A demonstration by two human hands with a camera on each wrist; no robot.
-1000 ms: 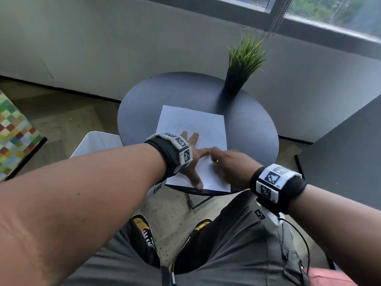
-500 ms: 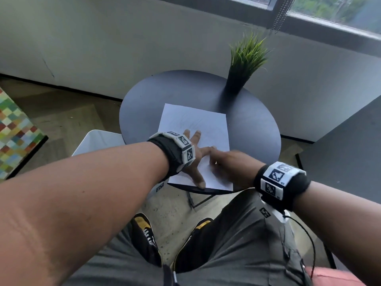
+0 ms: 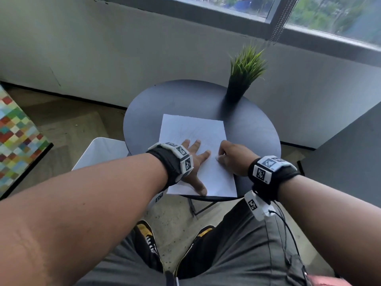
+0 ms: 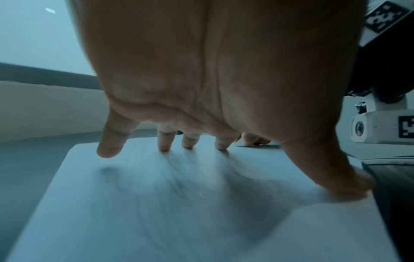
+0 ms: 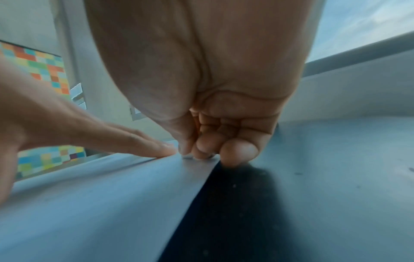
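Note:
A white sheet of paper (image 3: 193, 129) with faint pencil lines lies on a round dark table (image 3: 165, 104). My left hand (image 3: 193, 155) is spread flat on the sheet's near half, its fingertips (image 4: 164, 148) and thumb pressing the paper (image 4: 156, 203) down. My right hand (image 3: 233, 159) is at the sheet's right edge, just right of the left index finger (image 5: 134, 141). Its fingers are curled, and the fingertips (image 5: 237, 152) pinch a small white piece (image 5: 188, 156) against the paper (image 5: 112, 195).
A potted grass plant (image 3: 245, 73) stands at the table's far right, close to the wall under the window. A white bin (image 3: 101, 153) sits left of the table, a checkered coloured surface (image 3: 16, 137) at far left, and a dark grey block (image 3: 350, 151) at right.
My right hand has shifted a little farther up along the sheet's right side, still curled. My left hand stays spread on the paper.

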